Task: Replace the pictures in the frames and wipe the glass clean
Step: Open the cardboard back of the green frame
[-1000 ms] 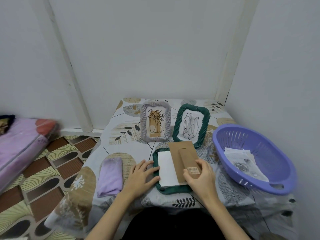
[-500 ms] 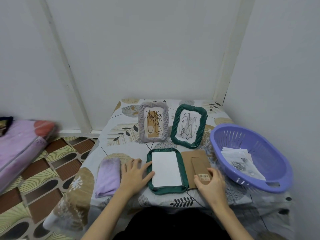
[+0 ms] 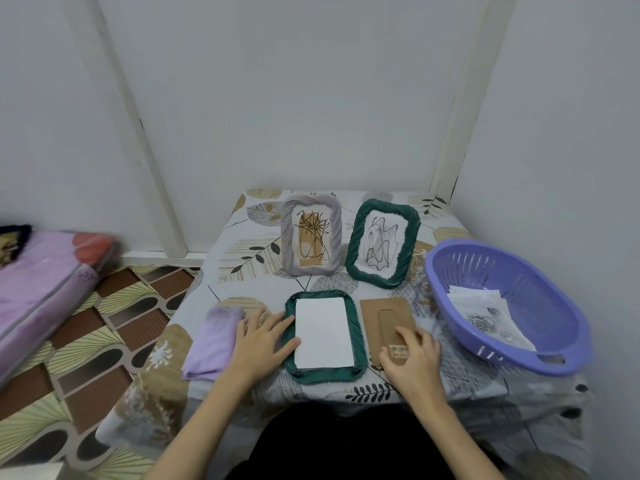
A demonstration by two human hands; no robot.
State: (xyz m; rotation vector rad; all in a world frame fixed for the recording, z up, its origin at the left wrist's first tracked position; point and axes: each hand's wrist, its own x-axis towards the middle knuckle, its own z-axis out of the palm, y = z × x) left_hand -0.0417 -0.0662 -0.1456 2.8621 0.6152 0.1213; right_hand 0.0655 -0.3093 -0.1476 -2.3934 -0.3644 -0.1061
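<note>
No words or numbers can be read anywhere. The one printed mark is a small barcode sticker on the lower end of the brown cardboard backing, just at the fingertips of the right hand, and its bars and any digits under them are too small to make out. The framed sheets and the papers in the purple basket carry drawings only, no lettering.

Both forearms bare to the frame edge, no sleeves visible. Left hand and right hand: no rings, watch, bracelets or gloves. Nails short, unpainted. Dark, plain black clothing covers the lap.
</note>
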